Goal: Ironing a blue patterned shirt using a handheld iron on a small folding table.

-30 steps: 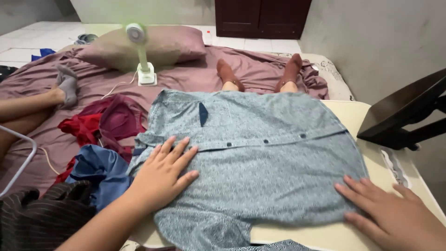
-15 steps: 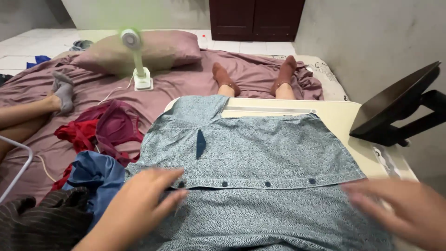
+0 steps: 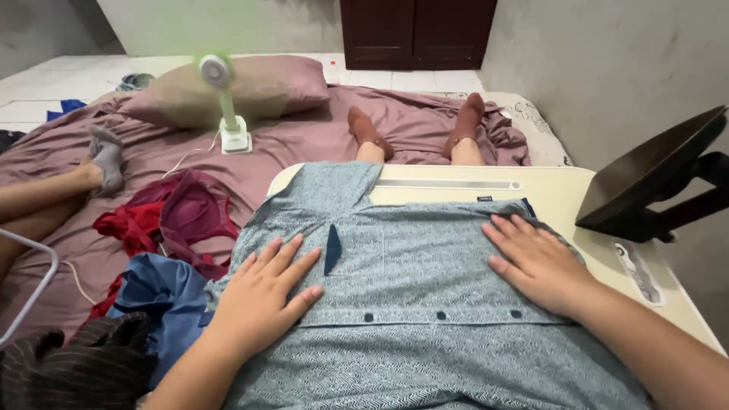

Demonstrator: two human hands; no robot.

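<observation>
Under both of your hands lies a blue-grey patterned shirt (image 3: 425,288), spread face up over the cream tabletop (image 3: 562,193) with its buttoned placket running across in front of you. Your left hand (image 3: 262,300) rests flat and open beside the dark pocket trim (image 3: 332,249), fingers splayed; your right hand (image 3: 535,262) presses flat and open near the far edge, gripping nothing. To smooth it well, keep your palms flat and push outward from the placket, so the thin woven cloth does not bunch. The fabric looks light, with a fine herringbone-like print and small dark buttons (image 3: 440,315). Just to your left sits a heap of red, maroon and blue clothes (image 3: 163,250) on the mauve bedsheet (image 3: 304,140); a dark iron (image 3: 653,190) stands at your right.
</observation>
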